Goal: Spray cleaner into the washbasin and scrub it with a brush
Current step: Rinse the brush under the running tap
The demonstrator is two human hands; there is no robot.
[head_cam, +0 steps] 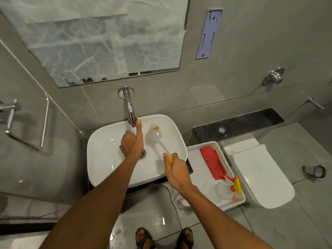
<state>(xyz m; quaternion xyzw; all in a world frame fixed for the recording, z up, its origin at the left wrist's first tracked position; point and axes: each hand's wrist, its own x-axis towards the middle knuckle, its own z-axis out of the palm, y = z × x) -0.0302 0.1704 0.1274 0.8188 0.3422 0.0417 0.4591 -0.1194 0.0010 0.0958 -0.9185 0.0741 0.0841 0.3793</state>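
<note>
Washbasin (104, 151): white, on counter.
Brush (156, 136): head inside basin, orange handle gripped by right hand (177, 172).
Left hand (132, 144): fingers curled, one digit straight, touching tap (130, 108).
Spray bottle (222, 189): lying in tray (195, 159) beside red cloth (213, 164).

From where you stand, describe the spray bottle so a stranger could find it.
Right of the white washbasin sits a white tray. The spray bottle lies at its near end: clear, with a yellow and red trigger, unlike the red cloth beside it.
</note>
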